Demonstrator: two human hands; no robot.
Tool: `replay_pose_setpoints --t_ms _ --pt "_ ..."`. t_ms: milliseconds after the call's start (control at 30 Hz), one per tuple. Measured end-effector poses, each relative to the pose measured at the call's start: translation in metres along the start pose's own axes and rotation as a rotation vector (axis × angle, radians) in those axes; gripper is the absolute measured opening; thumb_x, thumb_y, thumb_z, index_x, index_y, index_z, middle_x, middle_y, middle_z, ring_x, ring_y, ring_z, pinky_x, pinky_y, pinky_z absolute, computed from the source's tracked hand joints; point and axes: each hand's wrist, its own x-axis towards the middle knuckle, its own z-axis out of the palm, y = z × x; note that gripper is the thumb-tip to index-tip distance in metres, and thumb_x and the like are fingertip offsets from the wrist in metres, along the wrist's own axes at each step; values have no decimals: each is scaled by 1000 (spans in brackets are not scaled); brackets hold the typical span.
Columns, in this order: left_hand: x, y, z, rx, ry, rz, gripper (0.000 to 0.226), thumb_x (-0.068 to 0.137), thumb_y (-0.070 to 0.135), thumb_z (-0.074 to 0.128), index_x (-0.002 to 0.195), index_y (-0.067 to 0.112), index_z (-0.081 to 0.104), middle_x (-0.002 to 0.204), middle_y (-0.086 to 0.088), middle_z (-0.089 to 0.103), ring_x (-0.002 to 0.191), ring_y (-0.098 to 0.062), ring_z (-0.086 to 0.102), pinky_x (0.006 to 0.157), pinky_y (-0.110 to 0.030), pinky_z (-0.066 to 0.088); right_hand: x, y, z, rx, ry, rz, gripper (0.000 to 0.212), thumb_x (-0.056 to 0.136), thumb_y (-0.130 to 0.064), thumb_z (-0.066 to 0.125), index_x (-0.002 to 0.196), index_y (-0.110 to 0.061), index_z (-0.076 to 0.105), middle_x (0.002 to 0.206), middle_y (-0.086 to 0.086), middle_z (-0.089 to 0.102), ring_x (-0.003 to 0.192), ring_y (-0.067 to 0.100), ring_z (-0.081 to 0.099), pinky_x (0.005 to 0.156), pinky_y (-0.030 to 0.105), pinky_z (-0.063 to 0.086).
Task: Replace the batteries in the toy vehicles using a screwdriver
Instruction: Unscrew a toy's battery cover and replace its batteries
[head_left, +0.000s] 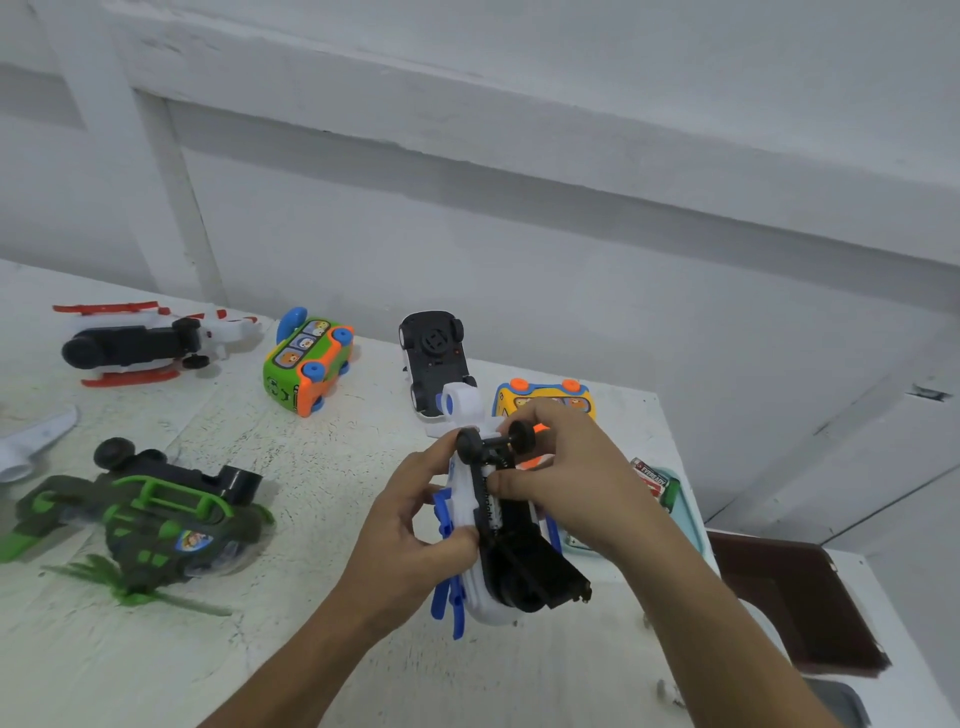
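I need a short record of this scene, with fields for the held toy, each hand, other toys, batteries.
held toy: white and blue helicopter, underside up
left hand: grips the helicopter's side
right hand: pinches a battery at its underside
other toys: green helicopter, red and white helicopter, green bus, yellow bus, overturned car
spare batteries: pack in teal tray

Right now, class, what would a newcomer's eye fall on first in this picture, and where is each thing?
First, the white and blue plastic toy helicopter held belly-up at centre, gripped by the left hand and right hand. Next, the bright green and orange toy bus tipped on its side farther back, and the dark green toy helicopter lying at the left.
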Motion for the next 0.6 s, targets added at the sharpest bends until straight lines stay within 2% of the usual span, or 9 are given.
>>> replay_pose_setpoints --t_ms 133,267,433,533,600 --pt "1 -1 1 16 -6 -10 66 54 37 63 114 63 57 124 10 61 107 -16 61 86 -47 58 2 1 0 -23 -20 17 35 76 -15 79 98 -26 54 93 -11 57 90 14 58 81 39 56" --pt "1 0 3 23 -5 -26 70 52 40 61 120 52 54 125 8 60 102 -6 60 88 -52 56 5 3 0 -34 -22 30 36 76 -14 78 98 -27 52 92 -10 57 83 10 57 77 34 57" --pt "0 2 4 54 -17 -12 69 53 40 60 121 51 52 112 25 59 101 -1 57 84 -43 59 5 7 0 -59 -8 7 34 79 -13 76 94 -27 49 88 -14 53 76 7 53 61 20 46" --pt "-1 1 5 33 -7 -13 69 54 38 61 121 52 53 109 26 60 99 -3 59 82 -41 59 4 8 0 -68 -21 -13 32 79 -15 75 96 -27 50 89 -15 53 80 7 55 64 22 48" --pt "0 0 6 9 10 -11 71 54 37 62 123 50 53 109 25 61 100 -9 61 83 -41 59 6 9 -3 -27 -39 -14 32 78 -14 77 97 -25 53 94 -10 60 83 13 60 69 26 50"
